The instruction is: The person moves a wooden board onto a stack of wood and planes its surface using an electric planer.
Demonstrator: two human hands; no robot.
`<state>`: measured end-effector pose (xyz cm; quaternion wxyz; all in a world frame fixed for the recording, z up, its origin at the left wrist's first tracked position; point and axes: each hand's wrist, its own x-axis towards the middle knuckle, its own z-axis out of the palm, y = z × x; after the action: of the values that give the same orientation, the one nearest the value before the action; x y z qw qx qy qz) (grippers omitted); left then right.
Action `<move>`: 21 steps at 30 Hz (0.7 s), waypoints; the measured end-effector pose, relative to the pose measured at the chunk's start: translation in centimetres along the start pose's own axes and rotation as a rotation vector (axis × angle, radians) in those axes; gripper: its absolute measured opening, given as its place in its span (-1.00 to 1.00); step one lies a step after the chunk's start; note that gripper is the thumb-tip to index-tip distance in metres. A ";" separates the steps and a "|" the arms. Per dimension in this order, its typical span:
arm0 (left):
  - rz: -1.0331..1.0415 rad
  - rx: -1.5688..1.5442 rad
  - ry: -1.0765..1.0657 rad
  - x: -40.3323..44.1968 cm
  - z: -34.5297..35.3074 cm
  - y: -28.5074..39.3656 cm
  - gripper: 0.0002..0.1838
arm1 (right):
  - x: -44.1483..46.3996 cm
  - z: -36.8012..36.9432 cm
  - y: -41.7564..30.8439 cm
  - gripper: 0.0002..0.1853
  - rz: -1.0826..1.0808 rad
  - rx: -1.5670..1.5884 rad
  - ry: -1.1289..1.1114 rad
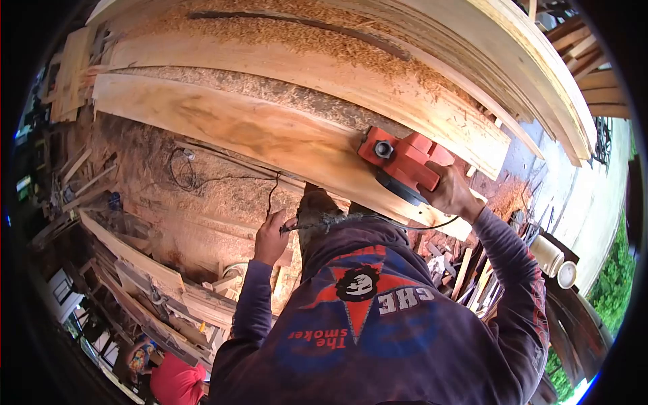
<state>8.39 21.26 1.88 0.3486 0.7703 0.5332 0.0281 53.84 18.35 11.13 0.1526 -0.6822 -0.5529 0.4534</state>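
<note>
My right hand (453, 194) is wrapped round the rear handle of a red electric planer (413, 158). The planer rests on a long pale wooden board (236, 128), toward the board's right end. Its black cord (432, 227) runs from the handle back across my body to the left. With closed fingers, my left hand (273, 236) holds that power cord (272, 196) near my waist, off the board's near edge. From there the cord trails on to the ground at the left.
Beyond the board lies another plank (283, 67) strewn with wood shavings (324, 40). Stacked boards (526, 61) stand at the upper right. Shavings cover the ground, where a coiled cable (183, 169) lies. Scrap wood lies on both sides. A person in a red shirt (177, 381) is at lower left.
</note>
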 end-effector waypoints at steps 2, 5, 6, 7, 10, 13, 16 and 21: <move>-0.010 -0.016 0.022 -0.2 -0.2 -1.0 -0.58 | 1.9 1.0 -1.4 -0.74 -0.020 0.000 0.006; -0.027 0.008 0.041 -0.2 -0.6 -2.0 -0.62 | 5.0 1.8 -4.4 -0.75 -0.101 -0.035 -0.014; -0.034 0.009 0.043 -0.2 -1.0 -2.3 -0.62 | 6.1 2.3 -5.3 -0.77 -0.159 -0.061 -0.019; -0.044 0.013 0.029 -0.2 -1.4 -2.7 -0.61 | 7.2 2.7 -6.4 -0.75 -0.161 -0.078 -0.036; -0.066 0.004 0.014 -0.1 -2.6 -4.3 -0.61 | 10.0 4.4 -8.6 -0.73 -0.149 -0.046 0.007; -0.104 -0.005 0.023 0.3 -3.6 -6.4 -0.60 | 13.2 6.2 -10.6 -0.71 -0.152 -0.063 0.009; -0.131 -0.023 0.024 0.7 -5.0 -8.9 -0.60 | 16.5 8.0 -13.5 -0.70 -0.169 0.037 -0.007; -0.159 -0.062 0.020 1.9 -8.0 -13.8 -0.59 | 21.8 11.5 -18.8 -0.70 -0.185 0.005 0.045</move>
<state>-5.19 29.53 -0.48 0.3679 0.7141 0.5950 0.0246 32.72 40.92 8.45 0.2080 -0.6378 -0.6091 0.4231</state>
